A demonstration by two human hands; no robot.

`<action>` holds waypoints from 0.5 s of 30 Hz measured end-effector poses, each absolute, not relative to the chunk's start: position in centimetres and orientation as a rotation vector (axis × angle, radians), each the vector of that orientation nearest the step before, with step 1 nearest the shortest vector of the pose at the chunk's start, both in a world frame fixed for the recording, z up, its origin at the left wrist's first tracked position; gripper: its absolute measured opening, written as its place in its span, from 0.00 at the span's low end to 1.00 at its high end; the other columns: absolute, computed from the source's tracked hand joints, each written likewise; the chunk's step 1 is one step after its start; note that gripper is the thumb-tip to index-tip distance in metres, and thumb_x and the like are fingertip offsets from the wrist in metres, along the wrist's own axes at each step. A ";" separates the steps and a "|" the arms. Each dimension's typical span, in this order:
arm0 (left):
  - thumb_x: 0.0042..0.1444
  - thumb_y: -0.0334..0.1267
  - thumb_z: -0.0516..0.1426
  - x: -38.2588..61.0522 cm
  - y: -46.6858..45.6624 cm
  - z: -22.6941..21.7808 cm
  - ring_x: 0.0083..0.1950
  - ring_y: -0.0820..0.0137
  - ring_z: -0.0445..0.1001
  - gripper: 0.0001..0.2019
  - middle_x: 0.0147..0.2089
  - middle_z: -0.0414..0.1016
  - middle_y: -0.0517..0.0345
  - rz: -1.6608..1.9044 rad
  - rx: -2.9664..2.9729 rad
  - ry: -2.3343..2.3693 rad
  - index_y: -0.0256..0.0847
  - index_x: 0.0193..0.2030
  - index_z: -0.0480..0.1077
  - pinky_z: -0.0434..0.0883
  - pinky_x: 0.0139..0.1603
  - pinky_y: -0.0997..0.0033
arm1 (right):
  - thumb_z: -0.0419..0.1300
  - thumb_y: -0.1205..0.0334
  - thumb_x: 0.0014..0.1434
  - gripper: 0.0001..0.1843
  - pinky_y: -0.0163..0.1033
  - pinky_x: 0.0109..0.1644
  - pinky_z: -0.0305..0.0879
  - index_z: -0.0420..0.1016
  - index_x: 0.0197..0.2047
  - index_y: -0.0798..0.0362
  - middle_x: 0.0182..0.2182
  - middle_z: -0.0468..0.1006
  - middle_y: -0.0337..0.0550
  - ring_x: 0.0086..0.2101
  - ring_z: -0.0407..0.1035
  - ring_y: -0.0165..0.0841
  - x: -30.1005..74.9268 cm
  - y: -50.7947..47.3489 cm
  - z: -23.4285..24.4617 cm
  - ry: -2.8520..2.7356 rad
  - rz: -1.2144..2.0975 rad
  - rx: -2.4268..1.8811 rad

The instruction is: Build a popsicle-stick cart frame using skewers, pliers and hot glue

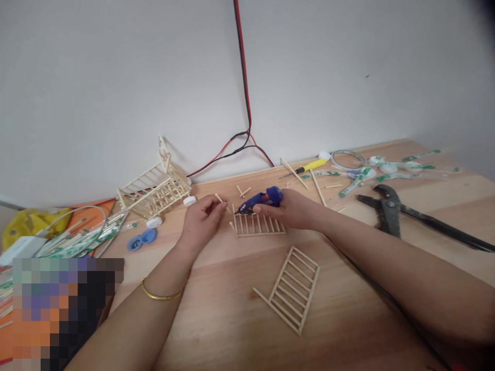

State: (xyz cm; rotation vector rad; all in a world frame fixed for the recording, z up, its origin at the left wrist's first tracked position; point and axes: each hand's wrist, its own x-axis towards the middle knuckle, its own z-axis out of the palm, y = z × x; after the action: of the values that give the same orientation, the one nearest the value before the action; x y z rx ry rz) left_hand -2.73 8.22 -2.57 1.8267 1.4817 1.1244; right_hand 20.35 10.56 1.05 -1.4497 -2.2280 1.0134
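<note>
We have a pale wood table [216, 319] before us, its grain running in soft bands, pushed up against a plain grey-white wall [116, 77]. Down the wall hang red and black wires [243, 62], which fork just above the table's back edge. Near the middle of the table, our left hand [204, 219] pinches a short stick [219, 198] between thumb and fingertips, and our right hand [296, 208] is curled around a blue glue gun [266, 198], its nozzle pointing left. Under the gun lies a small ladder-like frame [261, 235], flat on the wood; the nozzle is at its upper left corner, though at this size we cannot tell whether it touches. A second frame [310, 300] lies nearer to us, set aslant, one bar jutting past its side. At the left by the wall stands a slatted model [154, 196], with white caps [153, 222] near its base and a blue cap [148, 236] in front. Beyond that, an orange sheet [74, 215], a yellow bag [29, 226] and a white adapter [23, 250] crowd the left side. Over on the right, we find black-handled pliers [389, 211], a yellow-handled tool [315, 165], loose sticks [318, 188] and clear-and-green wrappers [359, 180].
</note>
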 end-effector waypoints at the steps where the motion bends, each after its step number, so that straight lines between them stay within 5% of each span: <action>1: 0.56 0.41 0.56 -2.7 8.2 -2.5 0.32 0.72 0.70 0.09 0.33 0.75 0.58 1.118 1.828 1.481 0.38 0.36 0.73 0.66 0.33 0.74 | 0.53 0.34 0.52 0.29 0.35 0.31 0.58 0.78 0.36 0.51 0.27 0.76 0.39 0.29 0.68 0.34 20.3 10.6 1.1 -2.226 1.009 -1.465; 15: 0.56 0.40 0.55 -2.5 8.0 -1.9 0.31 0.72 0.68 0.09 0.30 0.74 0.59 1.097 1.865 1.490 0.38 0.35 0.73 0.64 0.34 0.73 | 0.52 0.32 0.51 0.31 0.36 0.31 0.59 0.78 0.34 0.53 0.26 0.75 0.42 0.30 0.69 0.36 20.4 10.7 1.0 -2.238 1.006 -1.471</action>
State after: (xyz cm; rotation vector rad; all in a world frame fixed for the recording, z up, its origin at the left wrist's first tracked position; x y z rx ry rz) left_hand -2.49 7.96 -1.86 1.8650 1.4905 1.0974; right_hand 20.37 10.66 0.99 -1.4708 -2.2376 1.0064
